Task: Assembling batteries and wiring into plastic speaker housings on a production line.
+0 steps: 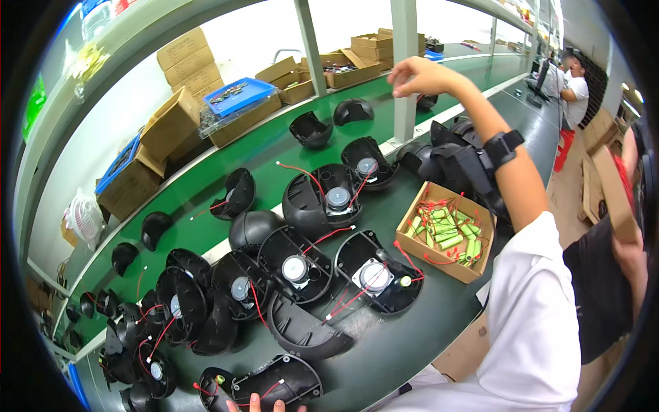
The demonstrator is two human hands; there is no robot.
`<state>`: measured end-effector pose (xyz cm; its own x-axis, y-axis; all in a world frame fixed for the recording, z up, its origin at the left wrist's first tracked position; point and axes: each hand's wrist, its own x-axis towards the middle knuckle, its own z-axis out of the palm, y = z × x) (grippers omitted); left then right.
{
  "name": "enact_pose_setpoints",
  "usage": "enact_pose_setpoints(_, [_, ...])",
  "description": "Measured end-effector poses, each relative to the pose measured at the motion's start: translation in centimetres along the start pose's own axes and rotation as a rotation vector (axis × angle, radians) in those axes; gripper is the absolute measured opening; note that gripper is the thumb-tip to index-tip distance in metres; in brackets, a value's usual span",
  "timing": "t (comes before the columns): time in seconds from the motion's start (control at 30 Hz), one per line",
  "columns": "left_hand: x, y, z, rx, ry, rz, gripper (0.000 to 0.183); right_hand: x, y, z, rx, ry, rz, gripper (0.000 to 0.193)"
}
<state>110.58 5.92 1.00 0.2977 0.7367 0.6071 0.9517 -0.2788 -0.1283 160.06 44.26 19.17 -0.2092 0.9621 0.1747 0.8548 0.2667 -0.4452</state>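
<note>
My right hand (420, 77) is raised over the green conveyor at the back, its fingers loosely bent and apart with nothing visible in them. A dark band is strapped round that forearm. At the lower edge, only the fingertips of my left hand (257, 404) show, spread against the near rim of a black plastic shell (295, 378) with a red wire in it. Left of it lies a shell part holding a green battery cell (220, 379). Farther up sits an open black housing with a square-framed speaker (375, 276), red wires and another green cell. An empty-looking half shell (302, 329) lies beside it.
A cardboard box (439, 266) of green battery cells with red wires stands at the right. Several speaker housings (295, 269) crowd the left. More shells (353, 111) lie on the conveyor (274, 154). A metal post (405, 103) rises near my right hand. People are at the right.
</note>
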Motion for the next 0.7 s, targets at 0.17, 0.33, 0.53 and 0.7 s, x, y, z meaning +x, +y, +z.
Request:
enact_pose_setpoints(0.17, [0.8,-0.2,0.4,0.086,0.066,-0.018,0.042,-5.1,1.5,-5.3,-0.053,-0.338,0.524,0.036])
enact_pose_setpoints(0.33, [1.2,-0.8,2.2,0.141,0.111,0.053,0.036,-1.5,12.2,-7.1,-0.3,0.016,0.575,0.042])
enact_pose_setpoints(0.53, [2.5,-1.6,-0.5,0.272,-0.27,0.079,0.039,6.0,19.4,-5.1,-0.663,-0.018,0.611,0.062])
enact_pose_setpoints(0.7, [5.8,1.4,-3.2,0.242,-0.52,-0.182,0.053,8.0,23.7,-1.5,-0.591,0.013,0.617,0.037])
